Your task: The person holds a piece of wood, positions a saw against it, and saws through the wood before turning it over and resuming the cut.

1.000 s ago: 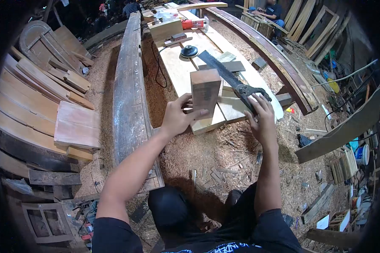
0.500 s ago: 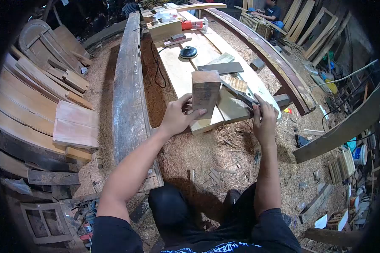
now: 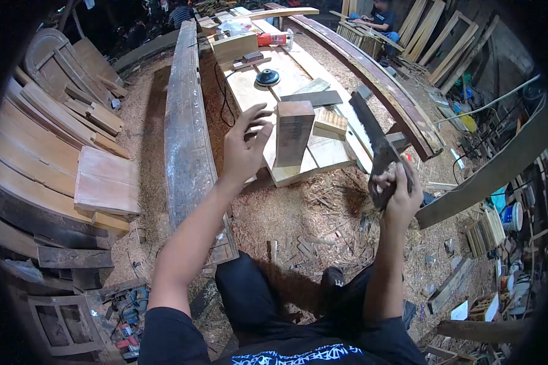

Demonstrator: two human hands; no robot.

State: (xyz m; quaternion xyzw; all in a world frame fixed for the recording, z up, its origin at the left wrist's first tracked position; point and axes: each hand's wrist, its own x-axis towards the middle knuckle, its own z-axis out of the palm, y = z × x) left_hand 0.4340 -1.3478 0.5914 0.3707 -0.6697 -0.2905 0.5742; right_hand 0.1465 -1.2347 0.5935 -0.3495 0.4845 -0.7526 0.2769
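An upright wooden block [image 3: 294, 135] stands at the near end of the pale workbench [image 3: 332, 152]. My left hand [image 3: 245, 145] is raised just left of the block, fingers apart and holding nothing. My right hand [image 3: 397, 188] is wrapped round the handle of a dark handsaw [image 3: 376, 134], whose blade points up and to the left, to the right of the bench end. Between block and saw lies a small ridged wood piece [image 3: 330, 121]. Behind it is a dark flat strip [image 3: 313, 98].
A round black disc [image 3: 267, 77] and a red power tool [image 3: 273, 39] lie farther up the bench. A long weathered beam [image 3: 187, 128] runs along the left, a curved beam [image 3: 371, 76] along the right. A seated person [image 3: 380, 18] is at the back right.
My right hand has lifted the saw off the bench and swung it upright to the right. My left hand has let go of the block and moved up and left.
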